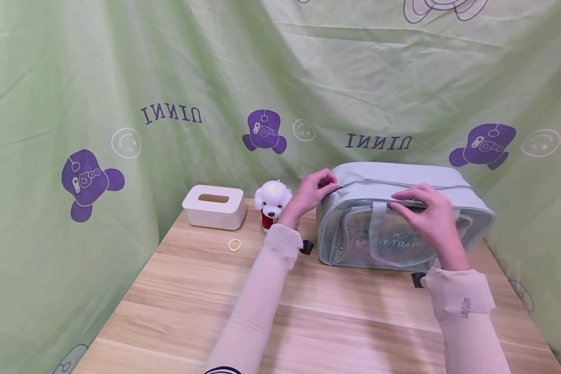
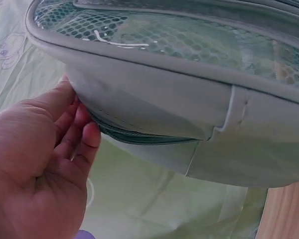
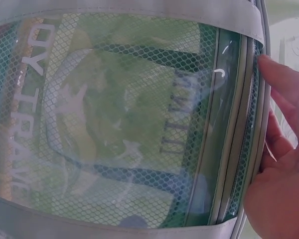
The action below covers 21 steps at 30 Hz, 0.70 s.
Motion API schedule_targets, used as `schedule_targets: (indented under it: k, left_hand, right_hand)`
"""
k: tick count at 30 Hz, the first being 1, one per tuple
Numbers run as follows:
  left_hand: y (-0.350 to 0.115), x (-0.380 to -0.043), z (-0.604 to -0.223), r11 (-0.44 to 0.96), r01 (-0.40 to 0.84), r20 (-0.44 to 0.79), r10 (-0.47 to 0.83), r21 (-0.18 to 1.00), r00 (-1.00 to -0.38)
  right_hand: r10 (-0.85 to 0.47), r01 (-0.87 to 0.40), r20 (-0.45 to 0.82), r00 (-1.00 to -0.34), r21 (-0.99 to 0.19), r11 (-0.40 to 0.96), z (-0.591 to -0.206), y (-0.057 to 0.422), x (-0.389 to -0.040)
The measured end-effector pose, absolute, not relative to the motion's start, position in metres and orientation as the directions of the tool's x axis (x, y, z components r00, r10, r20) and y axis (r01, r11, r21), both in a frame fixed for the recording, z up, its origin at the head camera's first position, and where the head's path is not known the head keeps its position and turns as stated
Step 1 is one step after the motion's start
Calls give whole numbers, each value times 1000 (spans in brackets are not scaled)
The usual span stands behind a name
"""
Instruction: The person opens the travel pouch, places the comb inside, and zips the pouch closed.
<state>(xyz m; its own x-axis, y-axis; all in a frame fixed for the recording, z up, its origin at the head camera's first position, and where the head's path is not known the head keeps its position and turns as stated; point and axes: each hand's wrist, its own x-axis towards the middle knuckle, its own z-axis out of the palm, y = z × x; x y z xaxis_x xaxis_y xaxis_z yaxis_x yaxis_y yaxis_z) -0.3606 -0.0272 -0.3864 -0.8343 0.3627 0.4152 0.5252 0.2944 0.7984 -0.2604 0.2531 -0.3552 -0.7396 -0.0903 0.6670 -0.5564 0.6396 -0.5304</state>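
A pale grey-green travel bag (image 1: pixel 402 171) with a clear mesh-lined front stands upright on the wooden table (image 1: pixel 205 311). At its upper left end, my left hand (image 1: pixel 310 192) pinches the fabric edge beside the top zipper. The left wrist view shows the thumb and fingers of that hand (image 2: pixel 50 154) at the zipper opening (image 2: pixel 149 138), which gapes slightly. My right hand (image 1: pixel 430 218) grips the upper front edge, thumb in front and fingers over the top. A handle strap (image 1: pixel 378 234) hangs down over the clear front pocket.
Left of the bag stands a white toy dog (image 1: pixel 273 197) in red, partly behind my left wrist. Farther left are a white tissue box (image 1: pixel 215 210) and a small yellow ring (image 1: pixel 234 245). A green printed curtain (image 1: pixel 191 67) hangs behind and beside the table.
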Motion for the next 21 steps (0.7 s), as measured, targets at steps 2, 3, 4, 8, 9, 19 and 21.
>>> schedule_targets:
  k: [2, 3, 4, 8, 9, 19, 21]
  left_hand:
    - [-27, -360, -387, 277, 522, 420, 351, 807, -837]
    - [-26, -360, -387, 264, 520, 423, 346, 813, -837]
    - [-26, -360, -387, 252, 514, 421, 342, 820, -840]
    - [-26, -359, -387, 217, 483, 401, 332, 848, -854]
    - [-26, -359, -386, 210, 471, 392, 329, 857, -859]
    - [-27, -358, -385, 203, 394, 324, 305, 897, -896]
    - [-27, -358, -385, 214, 387, 316, 303, 897, -899]
  right_hand:
    - [-90, -562, 674, -733, -525, 639, -356, 251, -261]
    - [-82, -558, 676, -732, -527, 641, -356, 250, -262]
    - [-73, -553, 677, -733, -529, 644, -357, 249, -262]
    - [-38, -530, 675, -737, -542, 653, -358, 246, -263]
    - [-34, -526, 674, -738, -543, 654, -358, 246, -263]
    - [-26, -523, 669, -742, -554, 648, -359, 245, -263]
    - [-26, -524, 672, -740, -552, 649, -359, 245, -263]
